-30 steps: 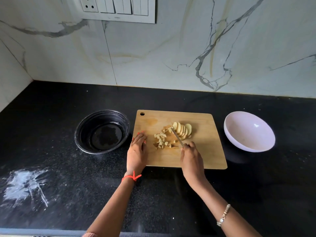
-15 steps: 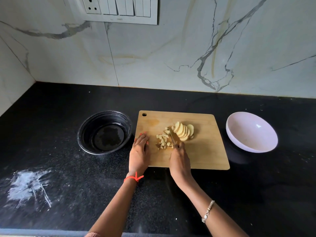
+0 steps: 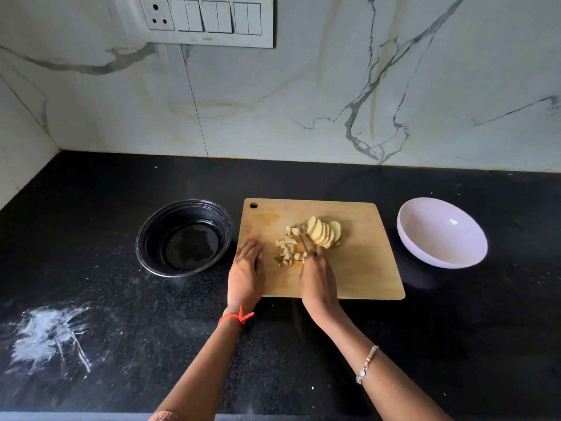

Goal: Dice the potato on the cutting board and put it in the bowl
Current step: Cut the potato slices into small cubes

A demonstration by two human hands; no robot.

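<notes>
1. Black stone counter point(image 3: 91, 238) runs below a veined marble wall point(image 3: 303, 101), where one switch plate point(image 3: 206, 19) is mounted at the top edge.
2. One wooden cutting board point(image 3: 364, 268) lies on the counter between two bowls: a black bowl point(image 3: 158, 232) just to its left and a white bowl point(image 3: 440, 232) close to its right.
3. A person's left hand point(image 3: 246, 268) lies palm down, fingers straight and together, on the left edge of the board beside the cut pieces; it holds nothing.
4. The right hand point(image 3: 318, 281) is curled round the handle of the one knife point(image 3: 304, 243), whose blade points away from the person and comes down between the two heaps of potato.
5. The potato is all on the board: a fan of overlapping potato slices point(image 3: 323, 233) leans to the right of the blade, and a loose scatter of diced pieces point(image 3: 287, 250) lies to its left. Both overlap too closely for a sure count.
6. One red thread point(image 3: 236, 317) circles the left wrist, and one beaded bracelet point(image 3: 367, 364) the right.
7. One white powdery smear point(image 3: 48, 335) marks the counter at the near left, well apart from the board.
</notes>
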